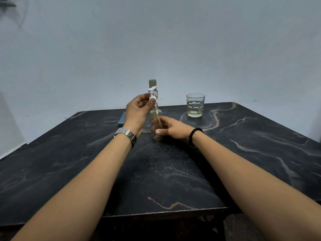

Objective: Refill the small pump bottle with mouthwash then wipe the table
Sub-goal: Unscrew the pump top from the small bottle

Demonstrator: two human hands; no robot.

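Currently gripping small pump bottle (156,125) mid-table with right hand (171,128); pinching white pump head (152,96) above its neck with left hand (138,112), tube inside. Glass of mouthwash (195,105) at 2 o'clock, blue cloth (121,118) at 9.

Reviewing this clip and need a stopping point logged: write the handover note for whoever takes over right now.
Left hand pinches the white pump head, raised, its tube still down in the small pump bottle. Right hand grips that bottle, upright on the table.
Glass with pale liquid stands far right; a taller bottle behind; blue cloth far left.
Whether the bottle is refilled: cannot tell. Left: seat the pump, wipe the table.
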